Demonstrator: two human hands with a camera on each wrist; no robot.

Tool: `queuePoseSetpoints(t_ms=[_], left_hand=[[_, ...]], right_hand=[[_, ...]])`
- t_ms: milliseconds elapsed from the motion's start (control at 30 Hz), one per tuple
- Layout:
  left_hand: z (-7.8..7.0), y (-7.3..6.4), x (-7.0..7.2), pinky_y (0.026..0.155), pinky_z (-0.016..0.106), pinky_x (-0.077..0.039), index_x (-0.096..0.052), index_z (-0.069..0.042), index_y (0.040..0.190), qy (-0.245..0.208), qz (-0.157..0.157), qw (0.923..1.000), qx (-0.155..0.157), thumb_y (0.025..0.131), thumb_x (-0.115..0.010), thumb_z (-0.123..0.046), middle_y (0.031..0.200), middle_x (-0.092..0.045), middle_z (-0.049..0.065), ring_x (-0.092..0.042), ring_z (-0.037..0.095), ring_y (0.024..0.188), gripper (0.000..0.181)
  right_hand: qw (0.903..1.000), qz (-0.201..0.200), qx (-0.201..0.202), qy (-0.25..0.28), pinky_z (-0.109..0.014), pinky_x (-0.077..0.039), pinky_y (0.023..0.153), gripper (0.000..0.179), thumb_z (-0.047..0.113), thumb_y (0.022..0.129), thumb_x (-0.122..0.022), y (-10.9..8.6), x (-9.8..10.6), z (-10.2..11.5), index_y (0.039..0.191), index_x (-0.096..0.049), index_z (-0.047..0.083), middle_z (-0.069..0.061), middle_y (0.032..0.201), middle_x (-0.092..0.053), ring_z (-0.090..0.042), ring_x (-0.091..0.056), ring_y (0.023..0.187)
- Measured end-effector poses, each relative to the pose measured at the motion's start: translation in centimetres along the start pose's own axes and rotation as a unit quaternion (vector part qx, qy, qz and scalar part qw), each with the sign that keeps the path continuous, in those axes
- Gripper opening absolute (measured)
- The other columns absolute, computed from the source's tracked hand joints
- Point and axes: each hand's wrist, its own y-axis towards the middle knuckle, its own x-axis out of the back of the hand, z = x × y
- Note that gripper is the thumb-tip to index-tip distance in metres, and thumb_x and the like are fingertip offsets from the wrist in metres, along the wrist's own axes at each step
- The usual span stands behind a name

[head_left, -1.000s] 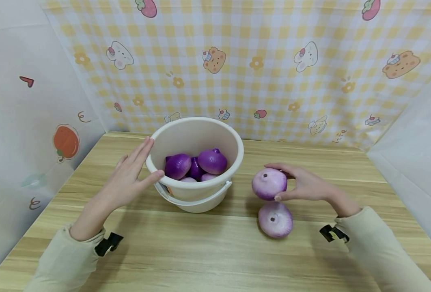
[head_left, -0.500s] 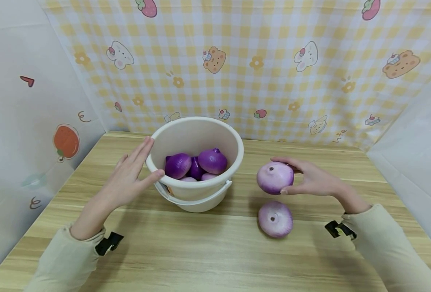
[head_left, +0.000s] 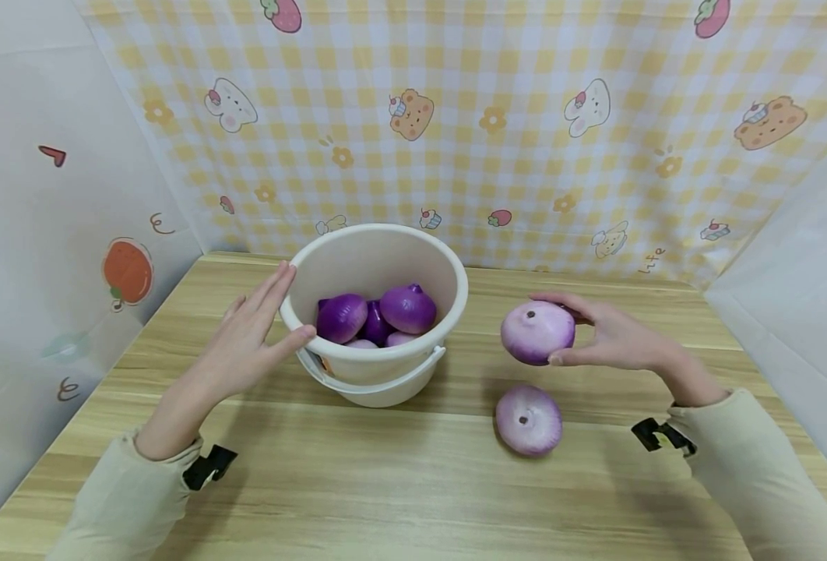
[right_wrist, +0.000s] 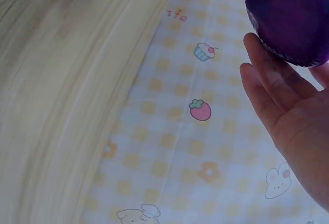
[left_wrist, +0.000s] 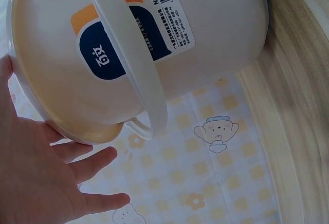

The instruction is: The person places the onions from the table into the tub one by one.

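Observation:
A white bucket (head_left: 378,374) stands on the wooden table, with several purple onions (head_left: 408,310) inside. My left hand (head_left: 241,351) rests on the bucket's left rim, fingers straight and spread; the left wrist view shows this hand (left_wrist: 46,178) beside the rim and the labelled wall. To the right of the bucket, my right hand (head_left: 613,339) holds a purple onion (head_left: 536,331) above the table between thumb and fingers. Another onion (head_left: 529,421) lies on the table just below it. In the right wrist view the held onion (right_wrist: 293,18) shows its dark purple side.
The bucket's handle (head_left: 371,387) hangs down along its front. A yellow checked cloth (head_left: 455,156) hangs behind the wooden table (head_left: 357,491), and white cloth walls (head_left: 56,226) close in both sides.
My right hand has lifted the held onion up and to the right, away from the onion on the table. The left hand and the bucket have stayed in place.

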Motion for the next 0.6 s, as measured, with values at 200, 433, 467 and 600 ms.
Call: queuePoseSetpoints(t_ms=[200,433,467,600], left_hand=[[0.0,0.0,0.1,0.097,0.058,-0.007,-0.010,-0.010,0.143,0.001,-0.001,1.0000,-0.002,0.086,-0.050,-0.043,0.146,-0.009,0.008,-0.014,0.029,0.129,0.076],[0.0,0.0,0.1,0.097,0.058,-0.007,-0.010,-0.011,0.143,0.002,0.000,1.0000,-0.001,0.086,-0.050,-0.043,0.146,-0.009,0.007,-0.014,0.029,0.130,0.076],[0.0,0.0,0.0,0.097,0.058,-0.006,-0.010,-0.011,0.143,0.002,0.001,1.0000,-0.001,0.087,-0.050,-0.043,0.146,-0.008,0.007,-0.014,0.029,0.130,0.076],[0.1,0.0,0.0,0.098,0.057,-0.006,-0.010,-0.011,0.143,0.001,0.002,1.0000,0.001,0.086,-0.050,-0.043,0.146,-0.008,0.007,-0.013,0.029,0.130,0.076]], right_hand=[[0.9999,-0.007,-0.005,-0.007,-0.025,-0.041,0.085,0.072,0.017,0.073,-0.073,-0.2,0.5,0.2,0.134,-0.036,0.013,-0.007,0.127,-0.044,-0.012,-0.044,0.111],[0.9997,-0.015,0.020,-0.004,-0.020,-0.040,0.085,0.072,0.011,0.072,-0.073,-0.3,1.0,0.2,0.134,-0.036,0.014,-0.008,0.126,-0.045,-0.009,-0.045,0.109],[0.9996,-0.017,0.023,-0.002,-0.019,-0.039,0.085,0.072,0.011,0.072,-0.073,-0.3,1.1,0.3,0.134,-0.036,0.014,-0.009,0.126,-0.045,-0.008,-0.045,0.109],[0.9992,-0.023,0.031,-0.008,-0.018,-0.039,0.084,0.073,0.009,0.071,-0.074,-0.4,1.4,0.5,0.134,-0.037,0.013,-0.010,0.126,-0.044,-0.007,-0.045,0.109]])
